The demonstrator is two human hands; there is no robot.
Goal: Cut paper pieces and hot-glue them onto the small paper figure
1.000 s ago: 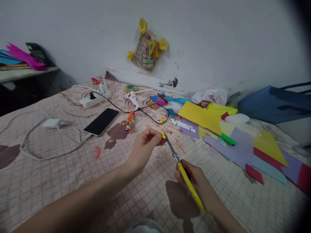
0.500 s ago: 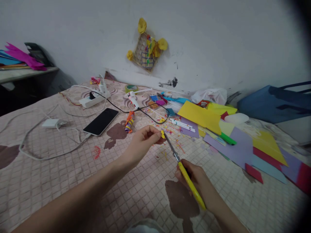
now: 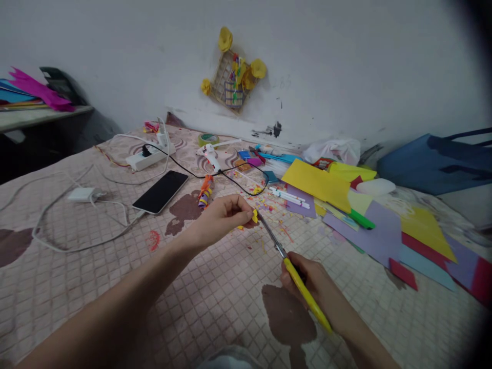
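A small yellow paper piece (image 3: 255,216) is pinched between the thumb and fingers of my left hand (image 3: 226,215). My right hand (image 3: 307,279) is wrapped round yellow-handled scissors (image 3: 303,292), whose blades point up and left. The blade tips are right beside the yellow piece; whether they touch it I cannot tell. Under and behind my hands, tiny paper scraps (image 3: 269,205) lie scattered on the patterned bedspread (image 3: 215,307). Just beyond my left hand is a rolled purple, yellow and orange paper craft (image 3: 205,192).
Left of my hands are a phone (image 3: 160,192) on a cable, a white charger (image 3: 82,195) and a power strip (image 3: 148,158). Behind lie a glue gun (image 3: 210,158) and green tape (image 3: 208,139). Coloured paper sheets (image 3: 378,225) and paper sticks (image 3: 290,197) spread to the right.
My left hand has shifted slightly left with the yellow piece, whose angle has changed. A yellow scrap now shows below my left fingers. The scissors remain close to the piece.
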